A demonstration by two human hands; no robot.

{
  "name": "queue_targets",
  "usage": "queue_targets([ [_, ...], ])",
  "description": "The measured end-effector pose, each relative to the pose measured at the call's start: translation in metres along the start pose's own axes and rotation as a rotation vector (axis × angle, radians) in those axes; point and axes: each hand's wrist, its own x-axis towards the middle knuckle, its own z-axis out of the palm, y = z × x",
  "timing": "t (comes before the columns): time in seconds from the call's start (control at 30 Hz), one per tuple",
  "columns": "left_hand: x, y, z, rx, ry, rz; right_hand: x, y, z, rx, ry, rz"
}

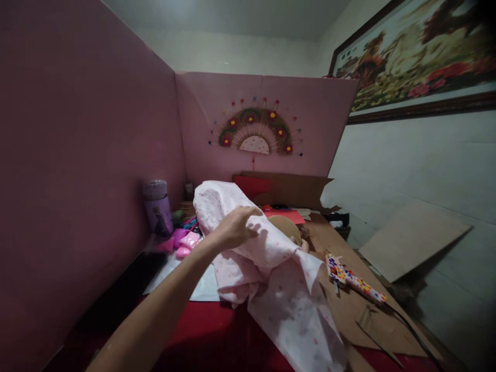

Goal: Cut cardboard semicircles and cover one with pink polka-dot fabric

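My left hand (234, 227) reaches forward over the table with its fingers closed on a bunched pink-and-white spotted cloth (271, 274), lifting its upper fold. The cloth drapes down toward me over the red table surface (209, 336). A tan rounded object (287, 227) pokes out from behind the cloth; I cannot make out what it is. My right hand is out of sight.
A purple bottle (158, 206) and pink packets (186, 242) sit at the left by the pink partition (85, 155). A patterned glue gun (354, 279) lies on brown cardboard (349, 310) at right. A fan-shaped craft (254, 132) hangs on the back panel.
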Motion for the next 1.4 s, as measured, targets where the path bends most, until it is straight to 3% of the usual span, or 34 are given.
queue_targets([
  [0.13,0.004,-0.042,-0.002,0.515,-0.058,-0.115,0.003,-0.01,-0.002,-0.029,0.062,0.116],
  [0.27,0.019,-0.058,-0.007,0.574,0.021,-0.217,0.002,-0.024,-0.006,-0.01,0.103,0.107],
  [0.4,0.047,-0.038,-0.049,0.648,0.285,-0.312,-0.002,-0.031,-0.006,0.027,0.092,0.097],
  [0.5,0.068,-0.01,-0.088,0.726,0.694,-0.302,-0.004,-0.033,-0.003,0.093,0.079,0.133],
  [0.57,0.085,0.001,-0.106,0.699,0.821,-0.232,-0.005,-0.033,-0.001,0.163,0.071,0.169],
  [0.63,0.104,-0.003,-0.115,0.683,0.851,-0.218,-0.006,-0.033,0.0,0.204,0.067,0.19],
  [0.7,0.123,-0.022,-0.116,0.749,0.777,-0.24,-0.006,-0.034,0.0,0.202,0.07,0.18],
  [0.77,0.134,-0.049,-0.11,0.837,0.436,-0.299,-0.006,-0.036,-0.001,0.19,0.072,0.172],
  [0.87,0.132,-0.084,-0.094,0.824,0.26,-0.287,-0.007,-0.038,-0.002,0.185,0.062,0.189],
  [1.03,0.095,-0.097,-0.058,0.811,0.237,-0.208,-0.009,-0.039,-0.001,0.143,0.069,0.106],
  [1.23,0.061,-0.107,-0.021,0.662,0.178,-0.249,-0.011,-0.039,0.0,0.148,0.064,0.108],
  [1.33,0.056,-0.115,-0.018,0.632,0.2,-0.271,-0.011,-0.036,0.001,0.189,0.042,0.12],
  [1.4,0.061,-0.116,-0.027,0.624,0.25,-0.285,-0.011,-0.033,0.002,0.207,0.036,0.128],
])
